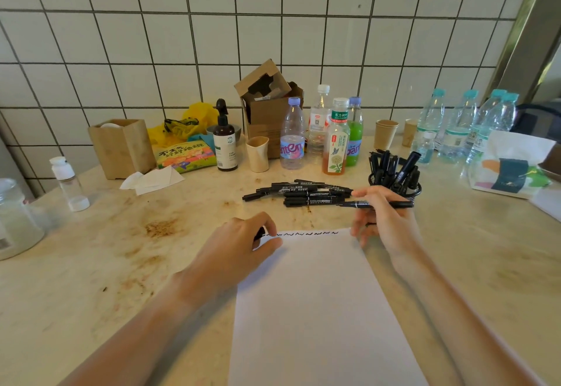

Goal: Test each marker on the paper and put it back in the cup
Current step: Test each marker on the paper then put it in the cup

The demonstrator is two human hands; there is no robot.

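2 hands work over the paper [318,309]. On the left, the left hand [239,246] rests at the sheet's top left corner, fingers curled round a small black piece, seemingly a cap [259,232]. A row of squiggles [303,233] runs along the top edge. Beyond it lies a pile of markers [303,194]. To the right, the right hand [384,218] pinches a marker [376,203] held level above the table, tip pointing left. Farther right stands the cup [394,186], already crowded. Risk, as I judge it: the uncapped tip could smear the fingers, or the crowded cup could tip as this marker is pushed in.
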